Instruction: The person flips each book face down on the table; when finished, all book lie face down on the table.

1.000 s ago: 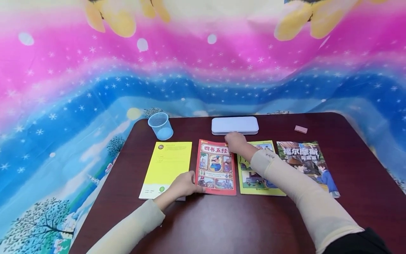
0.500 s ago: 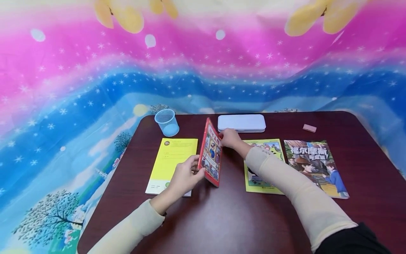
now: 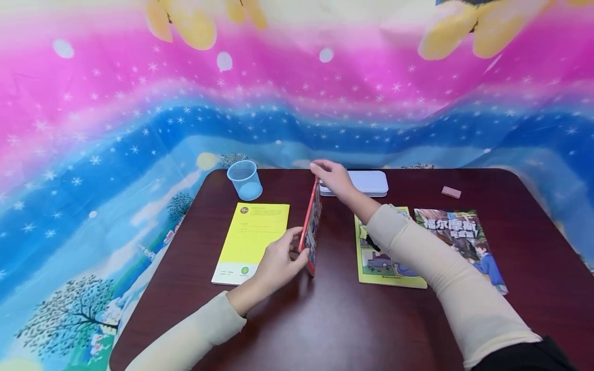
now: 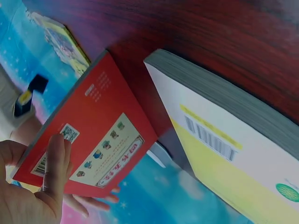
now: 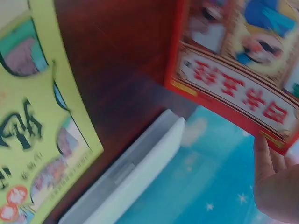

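A pink and blue cloth (image 3: 297, 98) printed with snowflakes (image 3: 396, 87) and trees (image 3: 76, 306) hangs behind a shiny, dark reddish-brown table (image 3: 343, 304).

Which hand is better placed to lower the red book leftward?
Probably the left hand: it grips the red illustrated paperback low, nearest the yellow-and-white rectangular book; the right hand holds the paperback's far top edge.

Red book (image 3: 310, 234): closed, illustrated front, held nearly upright over dark table (image 3: 334, 324).
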Motion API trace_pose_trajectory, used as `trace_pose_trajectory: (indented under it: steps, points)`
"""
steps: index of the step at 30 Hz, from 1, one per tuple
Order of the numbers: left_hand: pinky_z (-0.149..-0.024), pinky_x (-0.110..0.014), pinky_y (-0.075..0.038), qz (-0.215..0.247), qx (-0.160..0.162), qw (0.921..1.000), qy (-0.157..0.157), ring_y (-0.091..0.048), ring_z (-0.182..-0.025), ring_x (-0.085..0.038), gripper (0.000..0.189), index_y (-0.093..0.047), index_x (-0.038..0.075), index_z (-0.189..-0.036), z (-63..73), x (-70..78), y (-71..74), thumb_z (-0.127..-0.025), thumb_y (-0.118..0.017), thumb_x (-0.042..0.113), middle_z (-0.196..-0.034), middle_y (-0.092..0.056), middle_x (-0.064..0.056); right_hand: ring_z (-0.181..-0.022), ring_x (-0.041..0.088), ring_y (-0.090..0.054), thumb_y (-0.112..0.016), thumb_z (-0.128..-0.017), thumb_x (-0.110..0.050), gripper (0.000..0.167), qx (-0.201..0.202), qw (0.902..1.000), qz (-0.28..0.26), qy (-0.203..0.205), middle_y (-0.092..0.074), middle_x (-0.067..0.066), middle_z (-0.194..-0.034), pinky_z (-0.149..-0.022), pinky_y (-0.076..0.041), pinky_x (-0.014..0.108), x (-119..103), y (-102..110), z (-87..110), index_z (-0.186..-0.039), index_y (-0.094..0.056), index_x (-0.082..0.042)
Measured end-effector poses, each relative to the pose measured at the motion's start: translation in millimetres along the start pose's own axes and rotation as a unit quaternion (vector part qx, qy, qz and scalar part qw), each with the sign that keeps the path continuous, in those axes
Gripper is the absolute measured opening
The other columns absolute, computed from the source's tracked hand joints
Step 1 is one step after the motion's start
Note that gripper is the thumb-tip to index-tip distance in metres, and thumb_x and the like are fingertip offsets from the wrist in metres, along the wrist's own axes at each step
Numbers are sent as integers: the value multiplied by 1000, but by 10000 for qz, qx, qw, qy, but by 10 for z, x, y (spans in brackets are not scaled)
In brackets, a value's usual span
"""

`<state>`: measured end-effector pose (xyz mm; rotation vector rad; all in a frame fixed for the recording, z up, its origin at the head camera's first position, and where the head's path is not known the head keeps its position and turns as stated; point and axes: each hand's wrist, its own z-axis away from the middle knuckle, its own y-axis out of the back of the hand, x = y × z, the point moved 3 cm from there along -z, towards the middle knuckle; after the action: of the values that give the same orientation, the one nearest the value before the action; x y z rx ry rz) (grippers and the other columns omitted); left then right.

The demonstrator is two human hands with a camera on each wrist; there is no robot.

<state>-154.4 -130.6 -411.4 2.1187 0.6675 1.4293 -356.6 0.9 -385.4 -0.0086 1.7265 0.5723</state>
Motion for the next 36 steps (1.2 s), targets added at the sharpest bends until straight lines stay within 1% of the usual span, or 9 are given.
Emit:
trace_pose_trajectory:
  steps: [4,6,10,14,17,20,24,29,36]
  points:
    - [-69,-28,-55,-170,-102,9997,-105,-66,-79,-11,52,-46,6,-129,-8,8,-60,-83,-69,11,-104,-68,-9,-103,25,-59,-58,-93,-35,41,-206,9992,331,-63,-61,11,-121,-85,-48,39,-56,96,12,-125,-61,-9]
    - [-70,-25,-55,-320,-206,9993,-11,-67,-80,-12,55,-45,6,-131,-8,-11,-97,-83,-69,12,-105,-67,-10,-103,25,-62,-59,-93,-31,39,-201,9993,258,-188,-62,12,-122,-86,-49,38,-26,121,19,-124,-62,-8]
    - [-71,-23,-53,-517,-611,9963,327,-67,-83,-11,58,-42,5,-134,-1,-104,-211,-83,-69,14,-103,-68,-9,-104,26,-64,-63,-91,-26,37,-30,9992,-196,-355,-61,14,-124,-88,-50,40,30,166,33,-123,-63,-7]
    - [-74,-27,-53,-606,-967,9924,467,-68,-86,-11,57,-44,5,-133,11,-170,-298,-83,-68,15,-100,-70,-8,-100,29,-65,-64,-90,-29,39,79,9990,-49,-434,-63,15,-118,-86,-51,40,29,209,35,-120,-64,-5]
    - [-73,-29,-54,-932,-1096,9890,356,-68,-84,-13,57,-45,4,-132,17,-187,-327,-81,-69,15,-95,-70,-7,-99,34,-63,-66,-89,-31,38,140,9982,59,-581,-63,16,-112,-85,-51,41,28,231,38,-114,-63,-3]
    - [-67,-30,-53,-1507,-1149,9817,198,-67,-77,-15,61,-45,6,-134,20,-221,-365,-79,-71,19,-93,-70,-4,-100,37,-61,-67,-88,-31,37,166,9977,-10,-652,-62,16,-108,-86,-51,42,34,249,37,-108,-63,-1]
    - [-59,-31,-49,-2074,-1181,9710,118,-63,-67,-16,64,-48,9,-135,41,-264,-414,-77,-72,22,-86,-70,-2,-94,30,-64,-67,-87,-30,33,120,9970,11,-766,-62,13,-104,-81,-53,37,56,272,41,-104,-65,-3]
    - [-52,-33,-47,-2367,-1156,9646,-65,-60,-60,-18,55,-57,4,-124,74,-258,-451,-71,-65,13,-70,-65,-4,-85,20,-67,-68,-86,-29,29,102,9946,-37,-1032,-65,11,-98,-75,-54,32,109,320,73,-102,-67,-4]
    - [-53,-35,-49,-2456,-1241,9611,-216,-64,-66,-21,55,-58,3,-124,57,-221,-468,-69,-63,10,-77,-68,-8,-83,21,-69,-70,-85,-24,28,107,9926,-123,-1206,-69,13,-98,-76,-55,32,134,430,116,-102,-70,-2]
